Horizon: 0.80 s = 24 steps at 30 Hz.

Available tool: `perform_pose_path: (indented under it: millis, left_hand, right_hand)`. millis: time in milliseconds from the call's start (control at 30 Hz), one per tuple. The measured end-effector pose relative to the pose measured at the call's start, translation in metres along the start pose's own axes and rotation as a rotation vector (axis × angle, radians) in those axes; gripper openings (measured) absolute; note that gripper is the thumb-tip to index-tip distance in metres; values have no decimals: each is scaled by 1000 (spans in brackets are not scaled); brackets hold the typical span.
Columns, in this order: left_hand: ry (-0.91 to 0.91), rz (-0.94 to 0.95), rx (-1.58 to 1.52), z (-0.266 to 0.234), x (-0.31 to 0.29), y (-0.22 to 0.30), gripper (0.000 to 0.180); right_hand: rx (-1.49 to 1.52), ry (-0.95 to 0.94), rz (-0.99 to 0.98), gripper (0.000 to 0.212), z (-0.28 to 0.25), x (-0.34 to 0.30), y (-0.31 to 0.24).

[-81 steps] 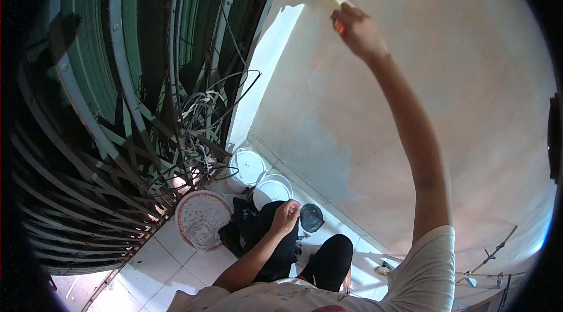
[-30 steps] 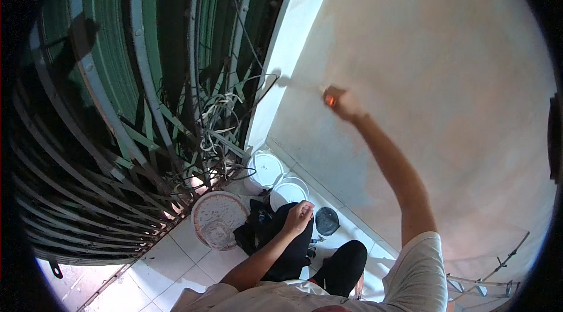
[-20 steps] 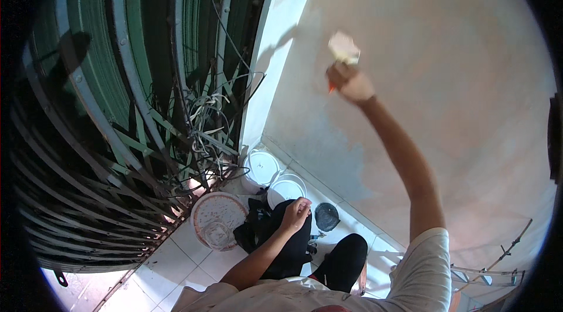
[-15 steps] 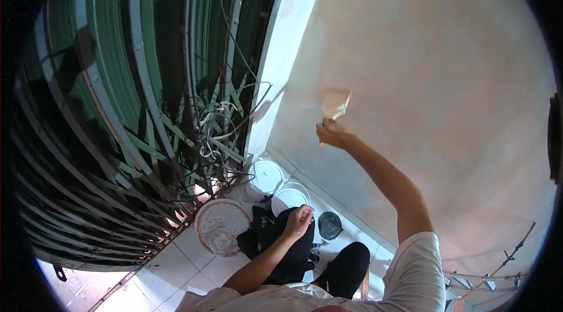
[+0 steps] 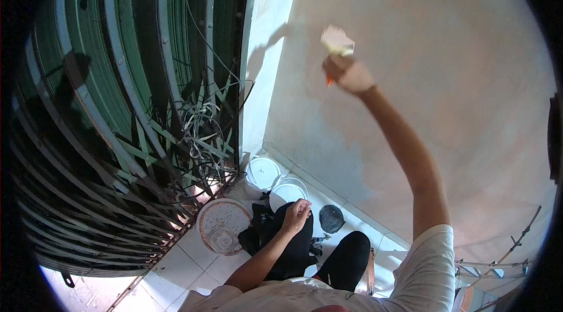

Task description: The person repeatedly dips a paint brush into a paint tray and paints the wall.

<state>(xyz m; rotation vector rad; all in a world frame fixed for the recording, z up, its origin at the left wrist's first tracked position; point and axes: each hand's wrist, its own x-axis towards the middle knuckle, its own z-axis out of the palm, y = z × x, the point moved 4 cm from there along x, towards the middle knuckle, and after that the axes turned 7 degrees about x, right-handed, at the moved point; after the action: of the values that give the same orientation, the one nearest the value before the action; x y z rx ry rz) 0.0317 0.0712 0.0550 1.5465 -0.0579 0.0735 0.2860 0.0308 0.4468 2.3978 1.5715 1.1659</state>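
In my raised right hand (image 5: 350,73) is a wide flat paintbrush (image 5: 338,40), with pale bristles upward and a bit of orange handle showing below my fist. The brush is in front of the upper part of a patchy beige-pink wall (image 5: 410,77); I cannot tell whether its bristles touch it. My left hand (image 5: 296,216) rests on my left knee, fingers curled in, with nothing visible in them. Close beyond that knee stand a lidded white bucket (image 5: 262,172) and a second white bucket (image 5: 288,190).
A round, speckled, reddish-rimmed lid or tray (image 5: 218,218) lies on the tiled floor (image 5: 158,277) to the left. A black round container (image 5: 332,219) stands between my knees and the wall. Tangled cables (image 5: 205,130) hang on a green folding metal gate (image 5: 138,65).
My right hand has swept the paintbrush upward along the wall, with the arm stretching higher. My left hand stays on the knee. The view has shifted slightly.
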Motion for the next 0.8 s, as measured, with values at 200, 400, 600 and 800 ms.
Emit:
perform_pose_path:
  millis: [200,400,600,800]
  left_hand:
    - [16,-23,-32,-8,-4,-6,15]
    - [0,-17,35,-7,-3,-1,13]
    - [-12,-57,-50,5,-1,-6,15]
    - [2,-6,18,0,-5,0,14]
  right_hand:
    - [-53,-455,-178,16,86,-94,-80]
    - [467,-98,60,11,-17,16,16]
    - [-52,269,-186,18,-107,44,13]
    - [-237,-161,-263,35,28,-109,-60]
